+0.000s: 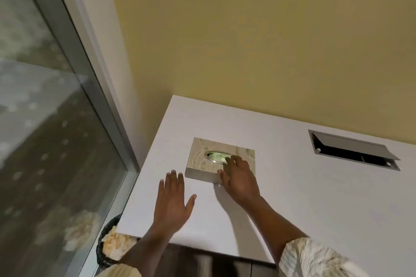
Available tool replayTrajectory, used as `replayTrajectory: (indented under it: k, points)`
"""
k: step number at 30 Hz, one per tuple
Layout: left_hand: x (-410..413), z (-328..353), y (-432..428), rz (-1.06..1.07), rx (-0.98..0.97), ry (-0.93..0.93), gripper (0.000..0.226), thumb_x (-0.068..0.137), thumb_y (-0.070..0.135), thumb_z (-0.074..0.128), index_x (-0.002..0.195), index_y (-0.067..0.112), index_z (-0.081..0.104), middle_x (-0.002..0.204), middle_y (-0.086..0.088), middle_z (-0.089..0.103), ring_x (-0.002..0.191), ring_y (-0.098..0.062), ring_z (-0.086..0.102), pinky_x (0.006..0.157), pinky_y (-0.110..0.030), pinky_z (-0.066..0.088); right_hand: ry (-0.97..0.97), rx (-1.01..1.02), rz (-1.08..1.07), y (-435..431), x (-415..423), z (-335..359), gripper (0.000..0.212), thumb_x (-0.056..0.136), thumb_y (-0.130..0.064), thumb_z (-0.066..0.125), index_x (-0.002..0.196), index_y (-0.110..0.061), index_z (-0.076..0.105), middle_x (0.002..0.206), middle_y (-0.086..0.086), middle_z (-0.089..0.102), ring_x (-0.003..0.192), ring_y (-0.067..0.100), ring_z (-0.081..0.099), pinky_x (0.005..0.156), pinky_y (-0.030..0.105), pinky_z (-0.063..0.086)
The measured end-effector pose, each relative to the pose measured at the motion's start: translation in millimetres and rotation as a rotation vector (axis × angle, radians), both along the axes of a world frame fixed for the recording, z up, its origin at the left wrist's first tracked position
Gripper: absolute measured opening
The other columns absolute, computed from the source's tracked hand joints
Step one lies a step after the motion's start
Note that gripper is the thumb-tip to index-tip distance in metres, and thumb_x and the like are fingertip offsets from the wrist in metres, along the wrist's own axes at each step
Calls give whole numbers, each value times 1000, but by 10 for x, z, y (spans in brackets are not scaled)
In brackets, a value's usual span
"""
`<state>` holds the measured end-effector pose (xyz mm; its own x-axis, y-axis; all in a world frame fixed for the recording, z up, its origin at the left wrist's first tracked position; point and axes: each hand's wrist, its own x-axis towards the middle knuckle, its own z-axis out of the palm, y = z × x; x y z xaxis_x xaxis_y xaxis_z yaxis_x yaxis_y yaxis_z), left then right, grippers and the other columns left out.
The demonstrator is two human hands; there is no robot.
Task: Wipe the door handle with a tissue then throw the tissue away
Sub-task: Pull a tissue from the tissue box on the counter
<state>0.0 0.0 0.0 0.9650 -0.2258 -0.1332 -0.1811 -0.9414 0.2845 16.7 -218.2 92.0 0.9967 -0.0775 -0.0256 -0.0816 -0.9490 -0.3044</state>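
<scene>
A flat beige patterned tissue box [202,163] lies on the white desk [304,198]. Its oval slot shows a pale green tissue [216,156]. My right hand [239,179] rests on the right part of the box, with its fingertips at the slot's right end touching the tissue; whether they pinch it I cannot tell. My left hand [174,200] hovers flat over the desk just left of and in front of the box, fingers spread, holding nothing. No door handle is in view.
A grey cable hatch [353,150] with its lid tilted open is set in the desk at the right. A glass door or window with a metal frame [90,87] stands at the left. A dark bin [112,245] holding crumpled paper sits below the desk's left corner.
</scene>
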Motion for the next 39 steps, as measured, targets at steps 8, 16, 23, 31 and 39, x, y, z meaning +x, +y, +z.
replayTrajectory:
  k: [8, 16, 23, 31, 39]
  points:
    - [80, -373, -74, -34, -58, -131, 80, 106, 58, 34, 146, -8, 56, 157, -33, 43, 145, -52, 43, 112, -66, 47, -2, -199, 154, -241, 531, -95, 20, 95, -21, 53, 101, -12, 70, 101, 7, 59, 97, 31, 56, 63, 33, 47]
    - [108, -645, -70, -35, -64, -193, 80, 98, 56, 60, 154, 0, 50, 163, -29, 36, 149, -50, 38, 119, -64, 38, 11, -395, 476, -404, 846, -97, 12, 84, -17, 59, 89, -15, 70, 94, 6, 64, 86, 31, 59, 58, 32, 34]
    - [138, -643, -76, -15, -38, -150, 83, 98, 60, 55, 158, 4, 46, 166, -26, 34, 152, -46, 37, 122, -61, 35, -30, -439, 606, -419, 933, -81, 8, 83, -17, 62, 83, -15, 70, 85, 6, 65, 74, 31, 59, 53, 32, 35]
    - [108, -640, -63, -15, -37, -147, 84, 99, 60, 50, 161, 4, 41, 169, -26, 28, 155, -45, 31, 123, -61, 33, 8, -335, 688, -493, 1018, -74, 11, 81, -11, 61, 88, -17, 65, 93, 1, 63, 85, 26, 56, 56, 30, 36]
    - [97, -591, -72, -28, -84, -155, 83, 101, 60, 43, 160, 2, 41, 168, -27, 29, 155, -47, 31, 122, -63, 34, -67, 266, 286, -543, 992, 67, 9, 87, -11, 64, 81, -16, 68, 76, -1, 60, 70, 18, 56, 66, 37, 47]
